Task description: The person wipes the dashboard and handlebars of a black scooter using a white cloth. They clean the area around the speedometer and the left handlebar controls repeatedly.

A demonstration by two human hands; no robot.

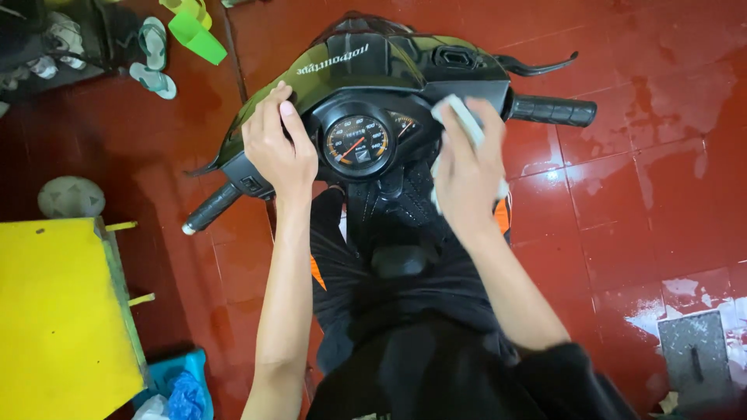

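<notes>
Head view, looking straight down on a motorbike handlebar cowl (366,66), black with green trim, standing on a wet red tiled floor (638,179).

Left hand (278,148): forearm runs up from the bottom edge nearly vertical, wrist straight. Palm is flat on the cowl's left side, just beside the round speedometer (358,140), fingers spread loosely and pointing up over the cowl's front edge. It grips nothing, just presses on the panel. The left grip (212,207) sits below and outboard of it, untouched.

Right hand (467,167): forearm comes in diagonally from the lower right, wrist slightly bent. Fingers are closed around a white cloth (457,117), which is bunched under the fingertips and pressed against the cowl's right side, just right of the speedometer, over the smaller gauge. More cloth hangs below the palm. The right grip (554,110) and brake lever (537,66) are outboard of this hand and clear of it.

The speedometer lies between the two hands, with the left touching its housing edge and the right close beside.

Around: a yellow table (54,311) at the left edge, a blue bin (177,381) at its lower corner, sandals (153,58) and a green plastic piece (196,35) top left, and a grey floor drain plate (696,358) bottom right.
</notes>
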